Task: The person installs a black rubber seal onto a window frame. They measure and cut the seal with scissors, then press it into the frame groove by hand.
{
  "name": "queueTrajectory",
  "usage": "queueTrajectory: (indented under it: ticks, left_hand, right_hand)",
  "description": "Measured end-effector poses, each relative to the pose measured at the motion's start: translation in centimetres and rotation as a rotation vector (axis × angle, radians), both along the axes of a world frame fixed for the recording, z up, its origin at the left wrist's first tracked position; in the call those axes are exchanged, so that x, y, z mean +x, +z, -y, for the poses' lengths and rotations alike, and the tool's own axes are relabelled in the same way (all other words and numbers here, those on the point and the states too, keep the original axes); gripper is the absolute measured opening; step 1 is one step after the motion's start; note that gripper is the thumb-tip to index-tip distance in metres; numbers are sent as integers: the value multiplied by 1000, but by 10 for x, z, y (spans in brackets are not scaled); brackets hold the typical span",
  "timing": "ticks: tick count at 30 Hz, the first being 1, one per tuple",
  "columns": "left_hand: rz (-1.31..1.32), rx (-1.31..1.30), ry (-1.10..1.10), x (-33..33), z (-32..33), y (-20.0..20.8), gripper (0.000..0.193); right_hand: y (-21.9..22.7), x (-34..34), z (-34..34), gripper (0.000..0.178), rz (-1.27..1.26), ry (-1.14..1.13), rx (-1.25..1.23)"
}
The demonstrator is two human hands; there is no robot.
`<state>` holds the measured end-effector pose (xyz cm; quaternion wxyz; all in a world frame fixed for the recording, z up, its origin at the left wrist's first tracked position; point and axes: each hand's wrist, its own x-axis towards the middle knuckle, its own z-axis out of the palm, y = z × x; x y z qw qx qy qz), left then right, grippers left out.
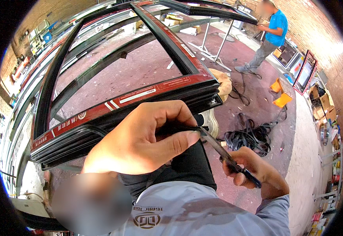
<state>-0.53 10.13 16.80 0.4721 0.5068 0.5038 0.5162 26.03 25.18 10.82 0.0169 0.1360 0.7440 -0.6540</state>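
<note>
My left hand [148, 135] is closed in a pinch, thumb against fingers, on a thin black rubber-like strip [185, 128]. In my right hand [254, 169] is a bladed tool [217, 148] with a narrow metal blade and a dark handle. Its tip meets the strip's end beside my left thumb; whether it is a knife or scissors I cannot tell. Just beyond my left hand lies a stack of black window frames [120, 103] with red film on the top face. A loose black strip [94, 129] runs along the stack's near side.
A tangled heap of black strips [250, 133] lies on the reddish floor at right. Beyond it are an orange-yellow object [280, 94] and an open cardboard box [324, 100]. A person in a blue shirt [277, 29] stands at the back right by another frame [214, 11].
</note>
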Motion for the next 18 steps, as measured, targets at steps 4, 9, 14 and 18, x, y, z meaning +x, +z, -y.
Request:
queueTrajectory:
  ticks: [4,9,14,18]
  left_hand:
    - [-25,-30,-9,1,-2,2,20]
    - [-25,-51,-15,2,-3,4,17]
    - [-30,-82,-22,3,-5,3,18]
    - [-19,-75,-37,2,-7,2,19]
  right_hand:
    - [0,-2,-1,66,-10,10,90]
    - [0,-1,-1,67,-2,6,127]
    - [4,-2,0,70,44,-2,135]
    - [0,1,3,59,-20,-34,137]
